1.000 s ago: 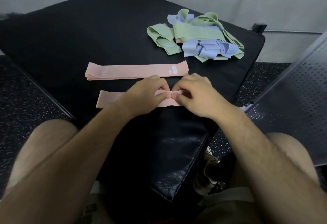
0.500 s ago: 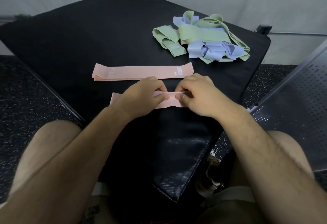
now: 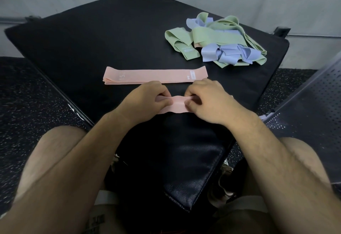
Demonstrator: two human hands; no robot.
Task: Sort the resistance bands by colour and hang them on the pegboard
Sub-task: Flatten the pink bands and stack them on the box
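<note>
- Since the black padded worktop (image 3: 110,36) carries every band in view, it is the only holder here; no bin, tray or box shows, and nothing is hung yet.
- The grey perforated metal panel (image 3: 313,119) at the right edge may be the pegboard; it is bare where visible.
- The tangled heap of pale green and lilac fabric bands (image 3: 212,36) lies at the far right of the worktop. The loops are soft, limp and light, and they are likely to drag each other along. Each is best lifted by one free loop end and shaken loose.
- The flat pink fabric band marked 15 (image 3: 155,76) lies folded straight, mid-worktop, just beyond the hands. It looks light and floppy, so I would pinch it at the ends to keep the layers together.
- The second pink fabric band (image 3: 178,105) sits at the near edge of the worktop, bunched between the hands. It gives and creases easily, is not fragile, and its woven face seems grippy.
- The left hand (image 3: 145,99) pinches that band's left part, fingers curled.
- The right hand (image 3: 210,102) pinches its right part likewise, close to the left hand.
</note>
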